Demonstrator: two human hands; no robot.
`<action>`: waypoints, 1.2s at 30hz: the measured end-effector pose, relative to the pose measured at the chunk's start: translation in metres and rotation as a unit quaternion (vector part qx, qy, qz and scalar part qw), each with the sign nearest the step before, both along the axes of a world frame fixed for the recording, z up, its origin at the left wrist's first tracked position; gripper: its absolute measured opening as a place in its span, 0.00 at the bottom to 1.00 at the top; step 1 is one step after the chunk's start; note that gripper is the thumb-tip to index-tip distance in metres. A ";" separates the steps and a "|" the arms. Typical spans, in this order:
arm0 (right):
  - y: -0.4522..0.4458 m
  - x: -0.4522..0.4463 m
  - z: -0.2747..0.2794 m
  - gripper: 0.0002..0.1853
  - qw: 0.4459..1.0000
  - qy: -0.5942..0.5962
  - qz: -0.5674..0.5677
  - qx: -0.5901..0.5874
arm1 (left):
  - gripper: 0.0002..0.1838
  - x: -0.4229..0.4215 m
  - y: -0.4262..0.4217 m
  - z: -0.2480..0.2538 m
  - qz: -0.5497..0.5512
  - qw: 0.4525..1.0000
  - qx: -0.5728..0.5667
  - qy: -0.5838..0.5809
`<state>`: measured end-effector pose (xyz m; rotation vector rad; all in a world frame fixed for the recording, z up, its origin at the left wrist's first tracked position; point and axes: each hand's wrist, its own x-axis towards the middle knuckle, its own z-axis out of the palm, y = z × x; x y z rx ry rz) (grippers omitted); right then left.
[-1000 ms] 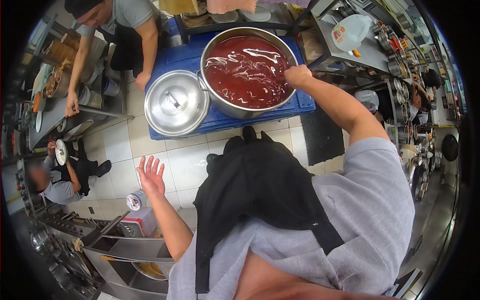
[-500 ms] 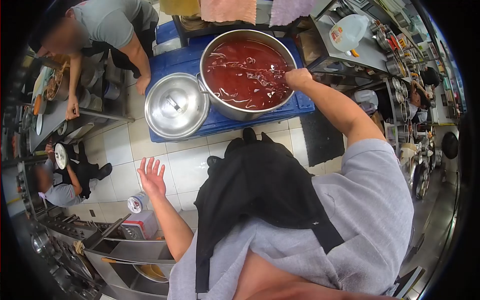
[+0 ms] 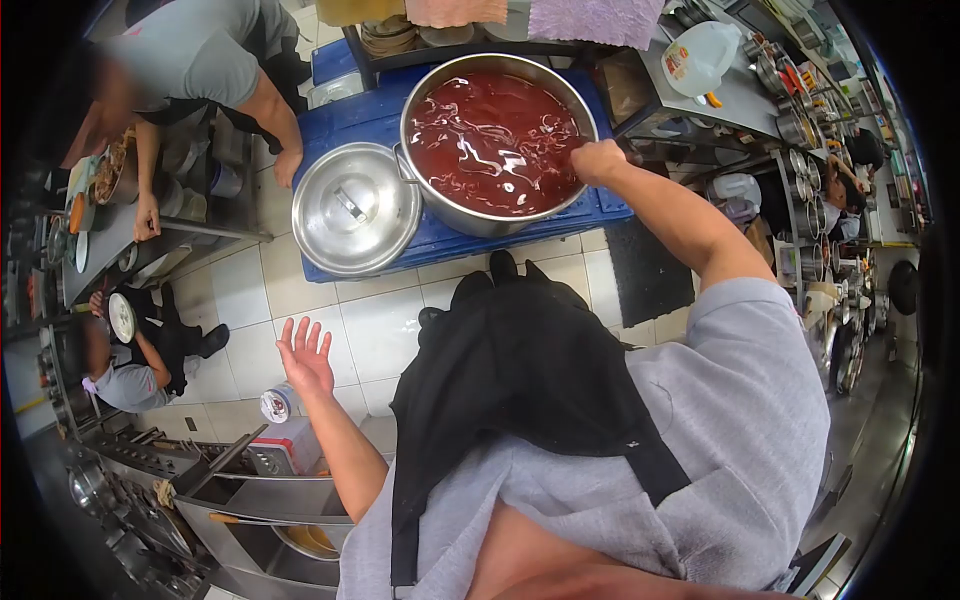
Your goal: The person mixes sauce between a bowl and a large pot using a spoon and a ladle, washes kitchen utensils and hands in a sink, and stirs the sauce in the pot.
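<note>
A large steel pot point(image 3: 495, 225) filled with red liquid point(image 3: 480, 140) stands on a blue surface point(image 3: 335, 125). At the pot's right rim my right hand point(image 3: 600, 162) is closed in a fist over the liquid's edge; what it grips is hidden. To the left of the pot lies a round metal lid point(image 3: 357, 215) with a strap handle on top. My left hand point(image 3: 306, 358) is held out over the tiled floor, palm up, fingers spread, with nothing in it.
A co-worker point(image 3: 200, 60) leans over a metal table point(image 3: 105, 245) at the upper left. Another person point(image 3: 130, 375) holds a white dish point(image 3: 122, 318) at the left. A plastic jug point(image 3: 700, 60) stands on the right counter. Cloths point(image 3: 590, 20) hang behind the pot.
The co-worker at the upper left has leaned further left and down. Ripples in the red liquid have changed shape. My left hand keeps its spread pose, and my right stays at the pot's rim.
</note>
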<state>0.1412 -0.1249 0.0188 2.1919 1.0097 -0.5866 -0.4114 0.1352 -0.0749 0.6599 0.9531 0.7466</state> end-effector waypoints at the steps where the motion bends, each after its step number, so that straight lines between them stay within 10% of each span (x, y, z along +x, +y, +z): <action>1: 0.000 0.001 0.007 0.18 1.000 0.000 0.004 0.000 | 0.35 0.001 0.001 0.004 -0.002 1.000 0.010 -0.002; 8: -0.033 0.038 0.021 0.19 0.974 0.064 -0.141 0.165 | 0.35 -0.001 -0.002 -0.007 0.017 1.000 -0.003 0.007; 17: 0.000 0.010 0.000 0.16 0.999 -0.023 -0.011 0.041 | 0.34 0.007 0.001 0.001 -0.012 1.000 0.014 0.009; 23: -0.031 0.069 -0.038 0.21 0.975 0.176 -0.083 0.108 | 0.34 -0.010 -0.005 -0.006 0.013 1.000 0.000 0.022; 31: 0.007 0.026 -0.022 0.17 0.999 -0.017 -0.035 0.026 | 0.35 -0.001 -0.003 -0.002 0.000 0.999 -0.001 0.036; 36: -0.001 0.033 -0.003 0.22 0.982 0.160 -0.080 0.065 | 0.34 -0.010 -0.002 -0.007 0.000 0.999 0.006 0.033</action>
